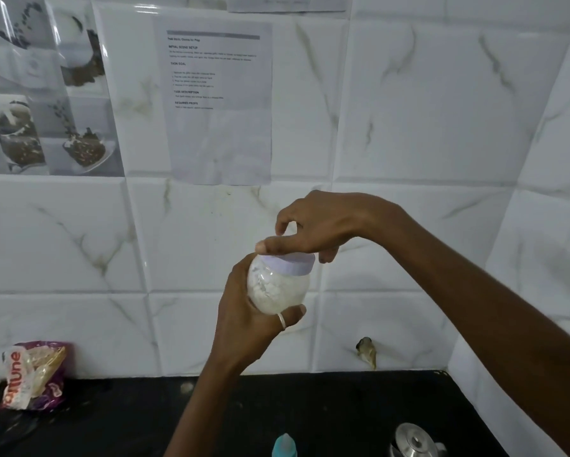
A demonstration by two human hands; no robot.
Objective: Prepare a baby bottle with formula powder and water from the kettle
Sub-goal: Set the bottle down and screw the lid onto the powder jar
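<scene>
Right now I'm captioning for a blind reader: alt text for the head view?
A left hand holds up a powder jar while the right hand grips its lilac lid. Below, a baby bottle and kettle sit on a black counter.

Baby bottle (284, 445) at 6 o'clock and kettle (415, 441) at 5 o'clock are cut by the bottom edge. Jar lid (293, 262) top is covered by the right hand (323, 225). Text on the wall sheet (216, 100) is blurred.

Printed sheet (219, 103) taped on tiled wall (409, 127); food packet (34, 374) on black counter (343, 407).
</scene>
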